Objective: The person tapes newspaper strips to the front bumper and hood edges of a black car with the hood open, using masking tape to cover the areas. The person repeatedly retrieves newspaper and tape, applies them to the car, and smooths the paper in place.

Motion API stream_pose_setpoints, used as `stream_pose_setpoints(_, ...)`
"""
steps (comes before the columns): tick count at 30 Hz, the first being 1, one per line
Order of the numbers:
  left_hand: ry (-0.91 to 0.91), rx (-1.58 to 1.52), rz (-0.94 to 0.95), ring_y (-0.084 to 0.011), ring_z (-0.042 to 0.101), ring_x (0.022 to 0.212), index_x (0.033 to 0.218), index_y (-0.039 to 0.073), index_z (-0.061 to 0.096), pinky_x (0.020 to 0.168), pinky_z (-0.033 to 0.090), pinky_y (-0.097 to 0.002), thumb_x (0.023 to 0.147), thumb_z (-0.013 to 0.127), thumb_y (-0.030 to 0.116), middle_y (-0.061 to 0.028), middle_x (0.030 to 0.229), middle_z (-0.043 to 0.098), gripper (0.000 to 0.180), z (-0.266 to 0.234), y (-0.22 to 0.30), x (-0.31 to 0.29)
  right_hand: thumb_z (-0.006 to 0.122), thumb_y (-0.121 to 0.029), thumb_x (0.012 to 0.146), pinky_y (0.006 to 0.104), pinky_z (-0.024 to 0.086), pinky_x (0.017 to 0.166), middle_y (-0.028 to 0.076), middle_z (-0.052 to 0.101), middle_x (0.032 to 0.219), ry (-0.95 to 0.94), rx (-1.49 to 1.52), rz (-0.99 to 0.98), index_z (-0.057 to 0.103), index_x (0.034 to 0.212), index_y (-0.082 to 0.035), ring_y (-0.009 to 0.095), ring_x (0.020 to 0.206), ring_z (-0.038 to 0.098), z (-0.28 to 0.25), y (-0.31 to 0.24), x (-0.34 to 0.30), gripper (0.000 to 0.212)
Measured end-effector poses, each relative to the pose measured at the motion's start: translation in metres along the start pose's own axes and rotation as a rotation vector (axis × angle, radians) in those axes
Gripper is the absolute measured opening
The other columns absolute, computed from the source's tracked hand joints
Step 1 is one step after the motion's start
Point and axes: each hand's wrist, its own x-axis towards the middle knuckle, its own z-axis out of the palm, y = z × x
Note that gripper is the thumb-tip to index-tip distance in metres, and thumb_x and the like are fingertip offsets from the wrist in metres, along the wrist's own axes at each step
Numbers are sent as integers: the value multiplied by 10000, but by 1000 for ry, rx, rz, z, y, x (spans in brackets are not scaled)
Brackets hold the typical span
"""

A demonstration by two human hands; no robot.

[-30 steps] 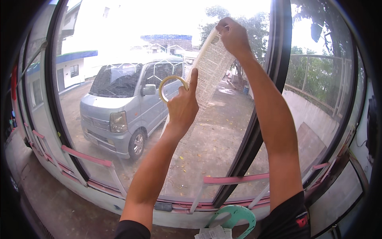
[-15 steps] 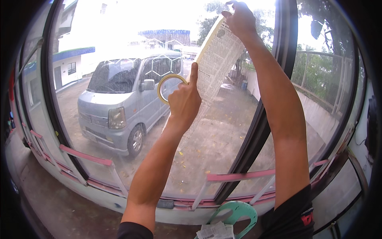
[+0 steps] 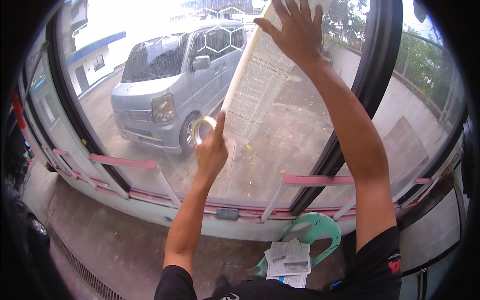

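A long sheet of newspaper (image 3: 265, 80) hangs slanting in front of the large window, with a strip of pale masking tape (image 3: 240, 73) along its left edge. My right hand (image 3: 299, 39) lies over the upper part of the paper, fingers spread. At the lower end of the strip, my left hand (image 3: 211, 159) holds the roll of masking tape (image 3: 198, 131), index finger pointing up along the strip. The paper's top runs out of the picture.
A window frame post (image 3: 345, 130) stands right of the paper. Pink-topped rails (image 3: 320, 180) run along the sill. Below, a green plastic chair (image 3: 326, 231) bears newspaper sheets (image 3: 290, 260). A silver van (image 3: 150, 107) is parked outside the glass.
My left hand has moved down along the paper's edge with the roll. The right hand has gone from bent fingers at the top corner to spread over the sheet. The view has tilted downward.
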Motion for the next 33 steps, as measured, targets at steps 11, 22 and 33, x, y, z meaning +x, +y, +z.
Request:
stream_pose_setpoints(11, -83, 197, -88, -298, 651, 535, 1772, 411, 331, 511, 505, -479, 984, 647, 21, -122, 712, 652, 934, 5, -25, -54, 625, -690, 1023, 735, 107, 1339, 120, 310, 1829, -40, 32, 38, 455, 1699, -107, 387, 1713, 186, 6, -32, -35, 909)
stream_pose_setpoints(22, -183, 314, -156, -308, 656, 515, 1783, 427, 269, 492, 512, -500, 974, 644, 34, -107, 653, 636, 974, 25, -24, -44, 684, -693, 978, 799, 44, 1304, 192, 260, 1836, -198, 174, 22, 425, 1714, -86, 462, 1717, 109, -22, -64, -63, 988)
stream_pose_setpoints(33, -330, 70, -330, -447, 747, 720, 1791, 369, 253, 651, 590, -606, 990, 589, 97, -246, 796, 732, 910, -9, -24, -43, 717, -649, 982, 794, 38, 1311, 78, 314, 1832, -493, 203, -176, 467, 1707, -187, 366, 1722, 181, -61, -197, -152, 895)
